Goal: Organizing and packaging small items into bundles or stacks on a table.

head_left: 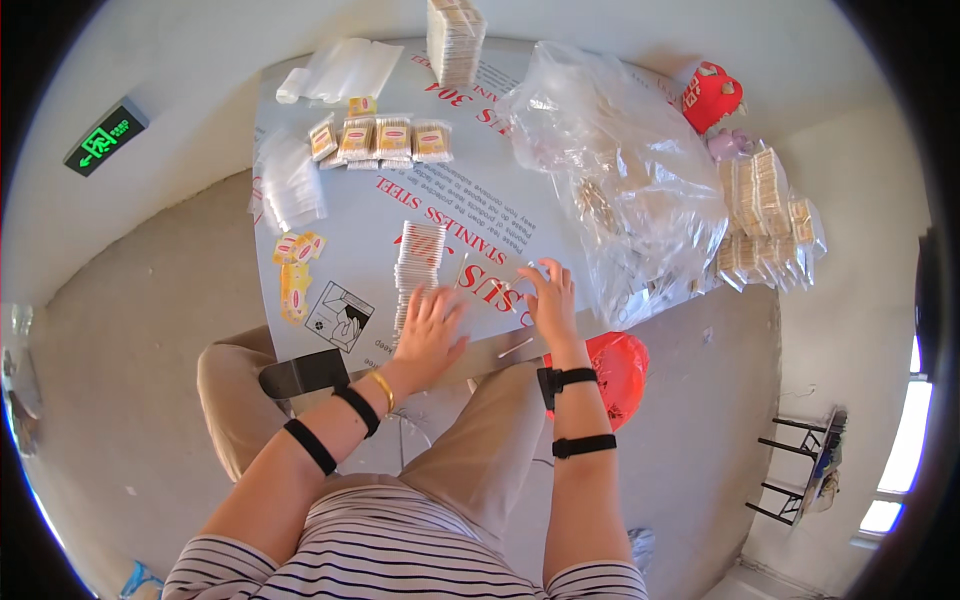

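Note:
A long row of white-tipped cotton swabs [421, 252] lies side by side on the table. My left hand [430, 325] rests over its near end, fingers spread and slightly blurred, hiding some swabs. To the right, my right hand [552, 305] hovers low at the table with fingers bent and thumb apart from the index finger. Beside its fingertips is a loose cotton swab [511, 284]; whether they touch is unclear. Another loose cotton swab [462, 270] lies between my hands, and one more swab [516, 348] is at the near edge.
Bundled swab packs [392, 138] with yellow labels stand at the back. Clear plastic sleeves [290, 180] and yellow cards [295, 290] lie left. A big clear bag [640, 190] covers the right side, near stacked packs [765, 225]. Below hangs a red bag [615, 375].

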